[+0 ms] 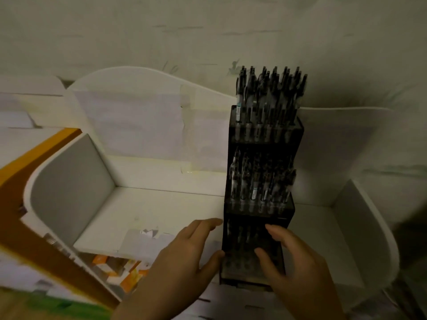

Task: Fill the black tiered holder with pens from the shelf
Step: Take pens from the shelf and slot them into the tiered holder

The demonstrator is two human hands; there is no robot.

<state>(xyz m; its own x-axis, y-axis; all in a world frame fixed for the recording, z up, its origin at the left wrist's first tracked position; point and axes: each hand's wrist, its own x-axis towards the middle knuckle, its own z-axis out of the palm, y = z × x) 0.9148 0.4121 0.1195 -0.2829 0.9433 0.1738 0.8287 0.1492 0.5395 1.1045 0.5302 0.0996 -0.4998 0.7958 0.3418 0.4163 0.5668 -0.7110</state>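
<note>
Standing upright on the white shelf (147,213), toward its right half and close to the front edge, is the black tiered holder (258,204), three steps rising away from the camera. Pens (270,93) crowd the top tier, caps bristling above the holder's back, and a second row of pens (258,181) fills the middle tier. The bottom tier is dark and partly covered by fingers, so how full it is I cannot tell. A pale label shows on one pen up top and another in the middle row, but the writing is too blurred to read.

Now the hands. The left hand (182,255) comes in from the lower middle, fingers straight and spread, fingertips and thumb at the holder's left wall, flat against it or just beside it; its grip is released, nothing pinched. The right hand (293,259) reaches over the bottom tier, fingers loosely bent, thumb lying across the front holes; it looks relaxed and I see no pen in it.

The shelf has curved white side panels (69,185) and a curved back. At the lower left, a tilted orange and white box (46,227) is cut off by the frame, its printing smeared beyond reading.
</note>
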